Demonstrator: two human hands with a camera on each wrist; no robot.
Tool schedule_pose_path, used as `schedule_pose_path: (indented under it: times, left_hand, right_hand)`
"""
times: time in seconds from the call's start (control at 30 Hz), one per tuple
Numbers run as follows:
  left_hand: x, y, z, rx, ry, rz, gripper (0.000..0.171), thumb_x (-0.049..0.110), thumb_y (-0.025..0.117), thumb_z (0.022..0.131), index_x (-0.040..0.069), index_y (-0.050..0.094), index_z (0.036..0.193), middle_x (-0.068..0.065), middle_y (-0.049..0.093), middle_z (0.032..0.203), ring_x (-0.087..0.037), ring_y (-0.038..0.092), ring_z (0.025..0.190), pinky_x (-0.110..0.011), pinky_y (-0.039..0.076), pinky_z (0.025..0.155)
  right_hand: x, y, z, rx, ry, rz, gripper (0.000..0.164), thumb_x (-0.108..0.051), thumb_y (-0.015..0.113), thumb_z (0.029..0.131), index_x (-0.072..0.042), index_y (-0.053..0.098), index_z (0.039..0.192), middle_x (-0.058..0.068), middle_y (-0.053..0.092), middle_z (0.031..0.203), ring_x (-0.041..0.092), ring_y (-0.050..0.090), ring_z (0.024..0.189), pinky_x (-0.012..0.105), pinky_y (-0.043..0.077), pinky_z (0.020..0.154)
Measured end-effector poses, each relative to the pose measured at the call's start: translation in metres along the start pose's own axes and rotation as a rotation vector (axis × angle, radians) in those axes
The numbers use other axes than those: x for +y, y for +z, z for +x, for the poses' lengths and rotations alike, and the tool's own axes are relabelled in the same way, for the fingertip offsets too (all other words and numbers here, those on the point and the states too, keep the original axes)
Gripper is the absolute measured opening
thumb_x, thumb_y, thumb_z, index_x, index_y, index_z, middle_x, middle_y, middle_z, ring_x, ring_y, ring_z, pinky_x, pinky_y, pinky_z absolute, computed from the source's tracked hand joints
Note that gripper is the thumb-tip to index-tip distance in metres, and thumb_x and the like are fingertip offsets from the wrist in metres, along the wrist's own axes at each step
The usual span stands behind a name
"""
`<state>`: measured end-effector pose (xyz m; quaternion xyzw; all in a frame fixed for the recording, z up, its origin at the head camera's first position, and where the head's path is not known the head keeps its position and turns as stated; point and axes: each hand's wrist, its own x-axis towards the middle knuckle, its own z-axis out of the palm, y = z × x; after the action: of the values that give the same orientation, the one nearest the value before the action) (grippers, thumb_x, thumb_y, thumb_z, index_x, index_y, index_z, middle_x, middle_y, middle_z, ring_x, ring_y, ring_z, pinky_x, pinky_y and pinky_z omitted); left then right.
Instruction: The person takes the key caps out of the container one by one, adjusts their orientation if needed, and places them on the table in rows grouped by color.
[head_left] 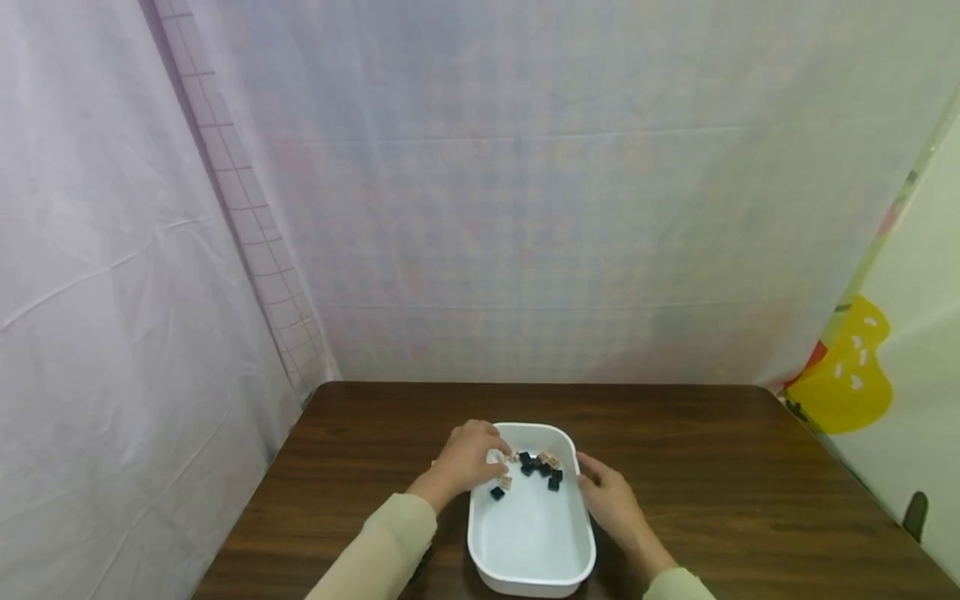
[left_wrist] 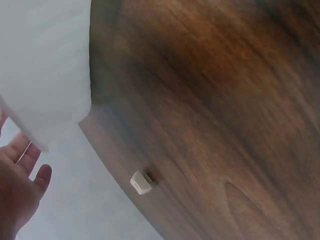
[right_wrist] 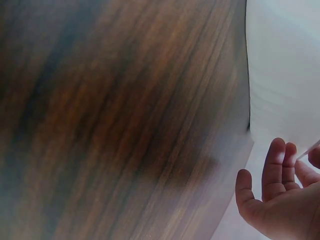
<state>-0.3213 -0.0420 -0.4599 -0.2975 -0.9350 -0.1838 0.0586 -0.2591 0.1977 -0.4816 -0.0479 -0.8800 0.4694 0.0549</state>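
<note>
A white rectangular tray (head_left: 532, 546) with rounded corners stands on the table. Small black square pieces (head_left: 553, 482) and beige marked pieces (head_left: 506, 482) lie loose in its far half. My left hand (head_left: 467, 457) reaches over the left rim, its thumb and fingers apart above the pieces by that wall. In the left wrist view, the tray's outer wall hides the fingertips. My right hand (head_left: 611, 500) grips the right rim from outside. In the right wrist view, several fingers (right_wrist: 274, 170) lie along the outer wall.
On the brown wooden table (head_left: 375, 442), left of the tray, lies a small off-white piece (left_wrist: 141, 183). A dark thing (head_left: 422, 565) is partly hidden under the left sleeve. Pale curtains (head_left: 525, 208) hang behind the table's far edge and along its left side.
</note>
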Motion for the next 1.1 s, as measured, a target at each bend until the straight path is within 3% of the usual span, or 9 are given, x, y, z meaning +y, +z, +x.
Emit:
schedule_pose_path:
  times: [0.23, 0.53, 0.87, 1.1]
  left_hand:
    - [0.004, 0.011, 0.008, -0.063, 0.006, 0.136, 0.024, 0.028, 0.081, 0.082, 0.026, 0.078, 0.105, 0.0, 0.063, 0.122, -0.022, 0.049, 0.122, -0.043, 0.032, 0.108]
    - [0.011, 0.012, 0.013, -0.1, 0.072, 0.335, 0.02, 0.034, 0.079, 0.084, 0.03, 0.078, 0.103, 0.003, 0.061, 0.111, -0.017, 0.05, 0.111, -0.039, 0.036, 0.099]
    - [0.016, 0.013, 0.015, -0.149, 0.075, 0.45, 0.017, 0.037, 0.079, 0.083, 0.033, 0.079, 0.1, 0.006, 0.06, 0.107, -0.017, 0.049, 0.108, -0.037, 0.036, 0.097]
    - [0.019, 0.018, 0.017, -0.136, 0.092, 0.575, 0.01, 0.035, 0.073, 0.086, 0.031, 0.079, 0.094, 0.004, 0.061, 0.1, -0.017, 0.05, 0.103, -0.038, 0.035, 0.093]
  right_hand:
    - [0.0, 0.0, 0.0, -0.003, 0.004, -0.004, 0.045, -0.013, 0.054, 0.096, 0.003, 0.053, 0.138, 0.023, 0.067, 0.112, 0.027, 0.064, 0.092, 0.043, 0.052, 0.079]
    - [0.0, 0.0, 0.001, -0.004, 0.012, -0.011, 0.045, -0.013, 0.053, 0.096, 0.003, 0.053, 0.139, 0.023, 0.066, 0.112, 0.028, 0.064, 0.092, 0.045, 0.051, 0.08]
    - [-0.001, 0.0, 0.0, 0.004, 0.007, -0.008, 0.044, -0.012, 0.054, 0.097, 0.003, 0.053, 0.138, 0.023, 0.066, 0.111, 0.027, 0.063, 0.091, 0.044, 0.052, 0.078]
    - [0.001, 0.001, 0.001, 0.007, 0.015, 0.006, 0.045, -0.012, 0.054, 0.096, 0.003, 0.053, 0.138, 0.02, 0.067, 0.105, 0.024, 0.063, 0.086, 0.038, 0.051, 0.073]
